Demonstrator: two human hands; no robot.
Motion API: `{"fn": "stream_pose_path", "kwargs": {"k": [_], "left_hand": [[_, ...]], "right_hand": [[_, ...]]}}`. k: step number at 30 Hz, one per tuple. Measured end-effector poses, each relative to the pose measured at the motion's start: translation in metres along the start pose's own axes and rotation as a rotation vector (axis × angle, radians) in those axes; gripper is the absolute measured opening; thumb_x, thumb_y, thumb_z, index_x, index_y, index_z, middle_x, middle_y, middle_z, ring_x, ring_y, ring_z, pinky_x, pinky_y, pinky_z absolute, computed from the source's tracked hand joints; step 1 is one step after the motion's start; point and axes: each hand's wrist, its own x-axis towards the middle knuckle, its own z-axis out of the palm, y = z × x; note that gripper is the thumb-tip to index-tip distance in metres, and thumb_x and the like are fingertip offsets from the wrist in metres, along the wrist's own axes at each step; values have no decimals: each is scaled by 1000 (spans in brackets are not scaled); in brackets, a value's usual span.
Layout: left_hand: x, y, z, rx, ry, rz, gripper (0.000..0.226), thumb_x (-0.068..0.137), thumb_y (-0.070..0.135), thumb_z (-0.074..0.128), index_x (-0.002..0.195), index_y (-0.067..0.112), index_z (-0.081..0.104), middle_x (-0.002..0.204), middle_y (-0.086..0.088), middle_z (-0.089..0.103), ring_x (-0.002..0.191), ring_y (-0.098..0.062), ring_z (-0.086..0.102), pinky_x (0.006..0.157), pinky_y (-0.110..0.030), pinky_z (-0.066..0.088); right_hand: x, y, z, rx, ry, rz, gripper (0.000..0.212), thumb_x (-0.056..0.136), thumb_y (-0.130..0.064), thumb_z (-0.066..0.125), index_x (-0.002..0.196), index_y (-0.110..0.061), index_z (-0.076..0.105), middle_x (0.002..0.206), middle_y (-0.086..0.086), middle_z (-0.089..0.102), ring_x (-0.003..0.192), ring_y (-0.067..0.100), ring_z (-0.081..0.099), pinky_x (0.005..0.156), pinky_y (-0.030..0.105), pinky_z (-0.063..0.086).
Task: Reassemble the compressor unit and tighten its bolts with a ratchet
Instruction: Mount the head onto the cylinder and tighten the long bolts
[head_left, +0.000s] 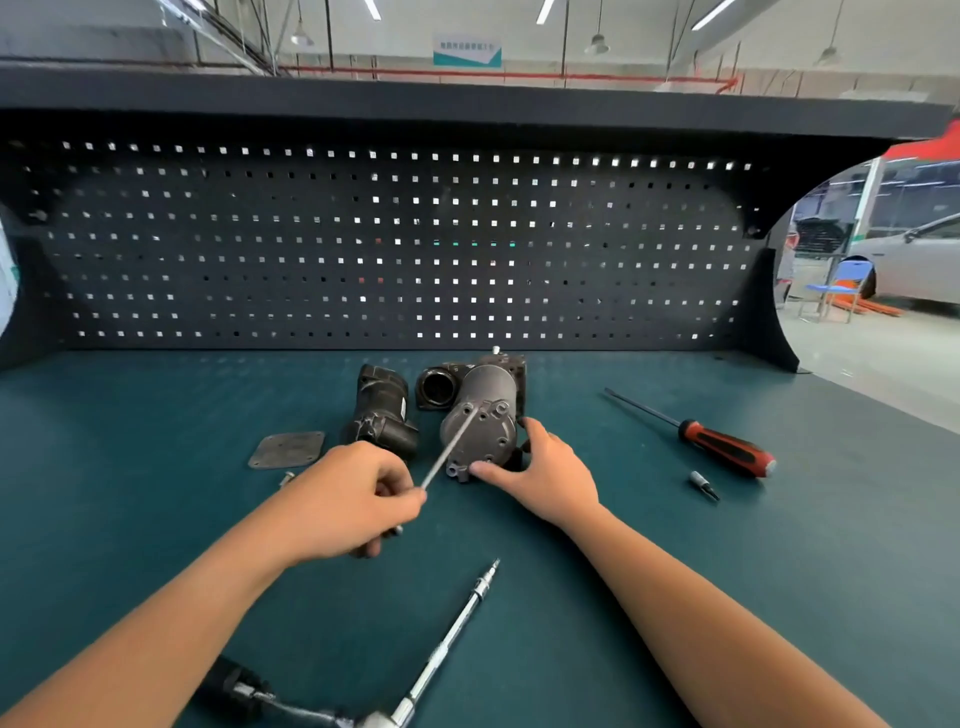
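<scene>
While loose parts sit round the job on the teal mat (779, 571), layout is: black housing (382, 415) and flat cover plate (287, 449) left, red-handled screwdriver (727, 447) and a bit (704, 486) well right, ratchet (441, 652) with long extension nearest the camera. Compressor unit (480, 421) lies on its side mid-bench before the pegboard (395, 249): grey cylinder, round end face with bolt holes toward the camera. Left hand (348, 499) pinches a long bolt (451, 447), which crosses that face, tip at an upper hole (seated or not, can't tell). Right hand (545, 478) grips the unit's right side, thumb on a lower lug
</scene>
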Motion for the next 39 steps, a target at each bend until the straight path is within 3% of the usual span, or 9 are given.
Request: {"fn": "stream_pose_path", "kwargs": {"k": [4,10,23,30,35,39], "left_hand": [[6,-7,9,-58,61,-23,24,85,23,59,66,9,60,45,7,55,36,-8,53,38,-17,38],[13,-8,21,-79,59,-14,26,86,23,59,60,17,55,44,9,54,36,-7,50,39,-16,37],[2,-2,25,-75,16,-21,27,86,25,59,60,18,55,45,12,55,35,-6,47,42,-19,37],[1,8,36,-101,31,-20,27,87,22,57,61,15,54,42,12,53,33,-4,44,39,-13,33],[-1,8,38,137,123,76,28,85,26,58,59,16,53,49,4,48,48,-5,42,49,-16,32],[2,15,38,-56,72,10,28,87,21,57,62,10,57,43,8,51,37,-4,40,40,-12,29]], "right_hand": [[11,1,5,53,-74,13,88,69,-66,65,135,-16,34,128,4,54,119,25,49,89,35,42],[20,5,5,287,-46,-28,84,68,-46,78,136,-14,41,119,2,62,111,18,57,79,17,38],[21,1,8,207,-2,-20,93,64,-54,77,138,-12,38,109,7,64,106,24,58,87,36,49],[20,1,8,190,8,-29,90,65,-55,76,136,-12,40,106,7,64,102,25,59,82,35,49],[19,1,7,156,2,-19,96,65,-59,74,140,-14,34,109,8,63,106,26,58,83,38,50],[18,0,8,95,23,-42,94,67,-62,71,139,-14,36,105,6,64,102,26,59,76,35,47]]}}
